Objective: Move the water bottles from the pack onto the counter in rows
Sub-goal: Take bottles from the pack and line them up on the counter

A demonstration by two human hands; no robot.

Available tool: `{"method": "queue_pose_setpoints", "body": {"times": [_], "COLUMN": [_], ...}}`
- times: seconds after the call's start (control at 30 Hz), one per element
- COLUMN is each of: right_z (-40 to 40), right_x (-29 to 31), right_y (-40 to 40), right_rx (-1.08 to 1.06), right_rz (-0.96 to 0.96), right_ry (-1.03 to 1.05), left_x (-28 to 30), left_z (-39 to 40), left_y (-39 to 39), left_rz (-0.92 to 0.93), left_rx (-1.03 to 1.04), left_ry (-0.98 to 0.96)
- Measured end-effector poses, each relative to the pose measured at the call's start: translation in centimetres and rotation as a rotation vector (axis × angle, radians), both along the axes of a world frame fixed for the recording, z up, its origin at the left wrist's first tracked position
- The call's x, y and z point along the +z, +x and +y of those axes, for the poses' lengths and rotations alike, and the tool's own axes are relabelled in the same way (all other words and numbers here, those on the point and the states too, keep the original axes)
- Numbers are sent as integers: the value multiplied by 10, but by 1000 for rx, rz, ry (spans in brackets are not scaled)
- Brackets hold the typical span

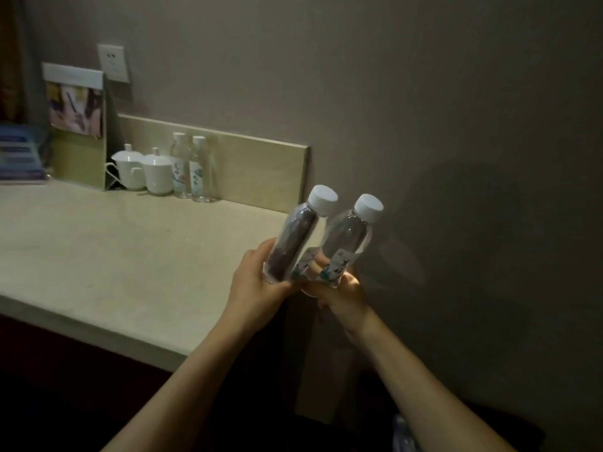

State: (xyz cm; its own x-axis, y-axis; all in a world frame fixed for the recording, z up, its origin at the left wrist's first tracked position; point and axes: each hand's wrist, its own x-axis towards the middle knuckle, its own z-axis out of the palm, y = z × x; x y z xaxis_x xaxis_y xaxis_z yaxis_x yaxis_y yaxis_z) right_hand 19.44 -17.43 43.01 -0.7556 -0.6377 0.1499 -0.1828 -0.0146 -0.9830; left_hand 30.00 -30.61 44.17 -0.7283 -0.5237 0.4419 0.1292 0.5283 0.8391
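My left hand (257,285) grips the base of a clear water bottle (298,234) with a white cap. Beside it, my right hand (339,293) grips the base of a second white-capped bottle (350,236). Both bottles tilt up and to the right, held in the air over the right end of the beige counter (107,252). Two more water bottles (191,168) stand upright side by side at the back of the counter against the backsplash. A bit of clear plastic, perhaps the pack (403,433), shows at the bottom edge, mostly hidden.
Two white lidded cups (143,171) stand left of the upright bottles. A standing brochure holder (80,125) and a stack of blue booklets (19,154) are at the back left. A wall socket (112,63) is above. The counter ends near my hands.
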Motion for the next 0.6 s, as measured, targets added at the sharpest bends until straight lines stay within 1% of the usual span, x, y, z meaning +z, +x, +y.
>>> {"method": "queue_pose_setpoints", "body": {"times": [0.1,0.17,0.23,0.33,0.47,0.53,0.6], "right_z": [-42,-73,-101,-132,-167,-177,-184], "right_x": [1,0,-2,-6,-16,-17,-12], "right_y": [-13,-26,-41,-63,-86,-90,-93], "right_rx": [67,69,40,0,-42,-39,-27], "right_rz": [30,64,115,155,237,250,217], "right_ry": [36,48,111,166,304,307,292], "left_x": [10,16,22,24,16,14,12], "left_z": [-31,-58,-85,-117,-146,-159,-174], "left_y": [-3,-8,-16,-31,-45,-52,-59], "left_rz": [-46,-95,-165,-244,-287,-324,-338], "left_rx": [45,114,148,125,90,71,39], "left_ry": [-32,-106,-117,-86,-70,-27,-7]}}
